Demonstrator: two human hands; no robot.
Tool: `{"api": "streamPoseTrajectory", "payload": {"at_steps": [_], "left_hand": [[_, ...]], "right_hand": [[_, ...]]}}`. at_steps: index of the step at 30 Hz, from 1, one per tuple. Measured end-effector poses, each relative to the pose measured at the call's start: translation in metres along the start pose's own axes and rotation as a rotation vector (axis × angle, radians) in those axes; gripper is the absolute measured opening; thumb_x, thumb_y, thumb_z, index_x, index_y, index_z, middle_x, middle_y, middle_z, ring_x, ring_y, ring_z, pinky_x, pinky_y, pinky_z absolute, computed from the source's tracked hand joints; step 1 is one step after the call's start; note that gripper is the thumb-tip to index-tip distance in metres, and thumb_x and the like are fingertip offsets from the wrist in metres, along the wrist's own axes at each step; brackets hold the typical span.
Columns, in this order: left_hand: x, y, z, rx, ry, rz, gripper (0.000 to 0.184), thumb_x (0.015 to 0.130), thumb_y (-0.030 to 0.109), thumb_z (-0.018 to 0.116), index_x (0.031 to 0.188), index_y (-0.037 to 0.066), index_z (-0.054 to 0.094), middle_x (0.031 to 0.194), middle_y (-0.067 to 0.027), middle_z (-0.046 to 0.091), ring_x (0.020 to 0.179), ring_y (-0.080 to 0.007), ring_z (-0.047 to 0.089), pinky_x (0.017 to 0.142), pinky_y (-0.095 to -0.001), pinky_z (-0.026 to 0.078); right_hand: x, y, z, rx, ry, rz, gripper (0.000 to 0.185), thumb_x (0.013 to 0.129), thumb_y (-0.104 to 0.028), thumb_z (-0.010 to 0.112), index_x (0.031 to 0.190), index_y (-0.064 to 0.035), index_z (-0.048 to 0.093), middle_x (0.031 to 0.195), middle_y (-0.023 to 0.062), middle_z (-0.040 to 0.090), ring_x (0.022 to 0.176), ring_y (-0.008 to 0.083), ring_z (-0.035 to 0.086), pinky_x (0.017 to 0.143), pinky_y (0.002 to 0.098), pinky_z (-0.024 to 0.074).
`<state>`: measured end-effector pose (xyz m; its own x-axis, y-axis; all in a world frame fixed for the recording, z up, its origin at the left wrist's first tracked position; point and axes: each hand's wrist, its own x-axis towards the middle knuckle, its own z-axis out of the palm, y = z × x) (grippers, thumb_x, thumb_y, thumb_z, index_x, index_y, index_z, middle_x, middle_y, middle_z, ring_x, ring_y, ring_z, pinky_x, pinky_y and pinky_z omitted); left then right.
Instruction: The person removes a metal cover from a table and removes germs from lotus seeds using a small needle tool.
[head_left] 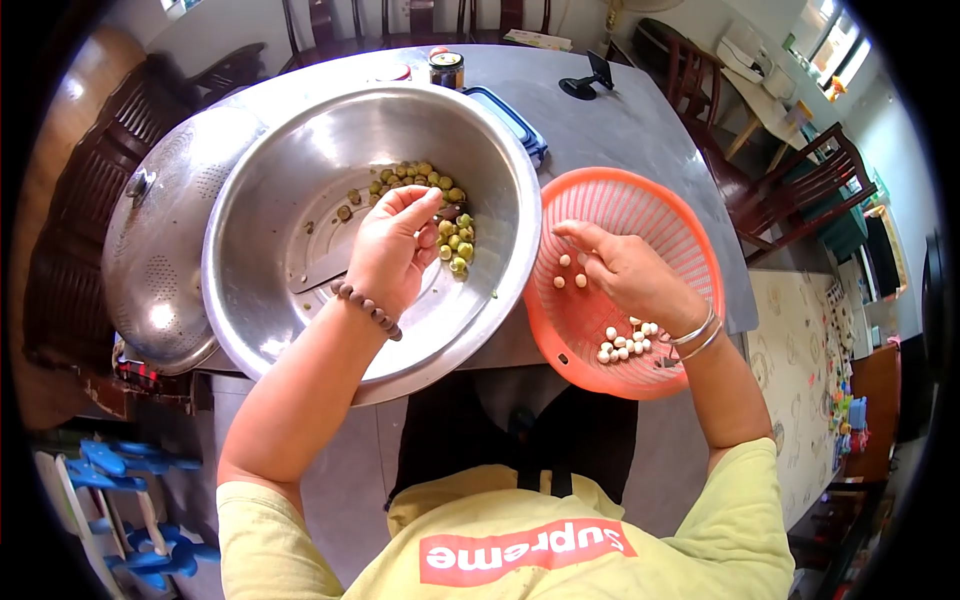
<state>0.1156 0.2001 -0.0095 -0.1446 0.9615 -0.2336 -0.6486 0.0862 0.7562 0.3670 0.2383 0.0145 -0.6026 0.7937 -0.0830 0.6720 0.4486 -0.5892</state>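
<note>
Pods, round green ones (458, 241), all sitting in the big metal basin (250, 220) on the table (660, 120), and honestly the whole thing comes down to where they lie from the left hand (397, 245). From where I'm standing, one bunch is just off those fingers toward the basin's right edge, and the rest trail along toward its far edge. They're pretty much round, so no long axis worth lining up with. The left hand is clearly the nearer one: it hangs right over the basin, forearm coming in across the near edge, while the right hand (640, 275) is off over the orange basket (712, 265), with the basin's right rim in between. Left thumb and finger look pressed together at the tips, but I can't tell if something tiny is pinched in there. The right hand points its index finger toward the basket's left edge, thumb tucked below, and I can't make out whether they meet or hold anything. Pale seeds (623, 353) are mostly clustered toward the basket's near edge, with a few loose ones closer to its left edge. The one long thing in the basin is a flat blade (328, 266), slanting in toward the left wrist.
</note>
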Motion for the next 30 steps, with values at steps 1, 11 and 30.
{"api": "streamPoseTrajectory", "payload": {"at_steps": [1,11,30], "left_hand": [[0.002,-0.001,-0.003,0.020,-0.010,0.006,0.015,0.080,0.006,0.061,0.090,0.008,0.049,0.071,-0.0007,0.051,0.056,-0.0067,0.045,0.046,-0.0168,0.034],[0.005,-0.002,-0.005,-0.079,0.021,-0.050,0.019,0.083,0.008,0.056,0.099,0.002,0.048,0.096,-0.0148,0.057,0.075,-0.0166,0.058,0.064,-0.0242,0.050],[0.001,-0.003,-0.008,-0.166,-0.281,-0.204,0.027,0.091,0.033,0.044,0.091,0.007,0.053,0.081,-0.0083,0.057,0.059,-0.0098,0.048,0.050,-0.0191,0.039]], "right_hand": [[0.000,-0.001,0.000,0.028,-0.002,0.002,0.042,0.079,0.000,0.040,0.120,-0.0059,0.045,0.086,0.0151,0.059,0.069,0.0191,0.058,0.071,0.0299,0.0464],[-0.003,-0.015,-0.001,0.107,0.058,-0.098,0.039,0.082,-0.006,0.040,0.120,-0.0103,0.046,0.070,0.0176,0.060,0.069,0.0305,0.060,0.066,0.0387,0.0458],[0.001,-0.064,0.006,0.251,0.103,-0.270,0.034,0.084,-0.006,0.045,0.118,-0.0065,0.046,0.069,0.0200,0.055,0.062,0.0301,0.058,0.061,0.0344,0.0460]]}}
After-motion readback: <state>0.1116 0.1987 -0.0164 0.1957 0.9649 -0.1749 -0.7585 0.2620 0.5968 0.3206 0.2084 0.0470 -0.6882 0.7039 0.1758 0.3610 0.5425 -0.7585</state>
